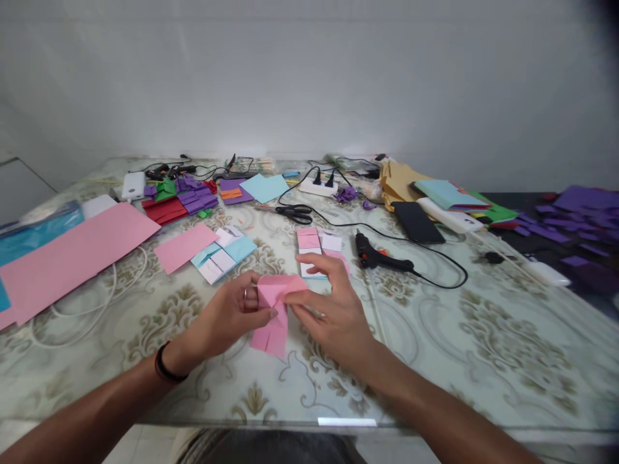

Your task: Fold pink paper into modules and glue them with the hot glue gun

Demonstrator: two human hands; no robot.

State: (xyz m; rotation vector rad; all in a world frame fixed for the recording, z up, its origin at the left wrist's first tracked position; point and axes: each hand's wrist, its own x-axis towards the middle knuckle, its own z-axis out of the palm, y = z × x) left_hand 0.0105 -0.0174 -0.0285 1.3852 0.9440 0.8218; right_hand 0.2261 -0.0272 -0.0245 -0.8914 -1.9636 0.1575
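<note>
Between my hands is a small piece of pink paper point(271, 335) with creases and a slit near its lower end. My left hand point(231, 316) grips its left edge, thumb in front and fingers behind. My right hand point(333, 309) pinches the upper right part between thumb and index finger, where the paper is bent over. Just beyond my right hand lie folded pink and white papers point(309, 240), partly covered by that hand. To the left of the held paper are folded blue and white papers point(225, 254) and a flat pink rectangle point(186, 247).
A black glue gun point(382, 254) with its cord lies at the right, near a dark phone point(418, 222). Scissors point(294, 212) and a white power strip point(318, 187) are farther back. Large pink sheets point(82, 258) lie at the left; purple paper pieces point(585, 212) are far right.
</note>
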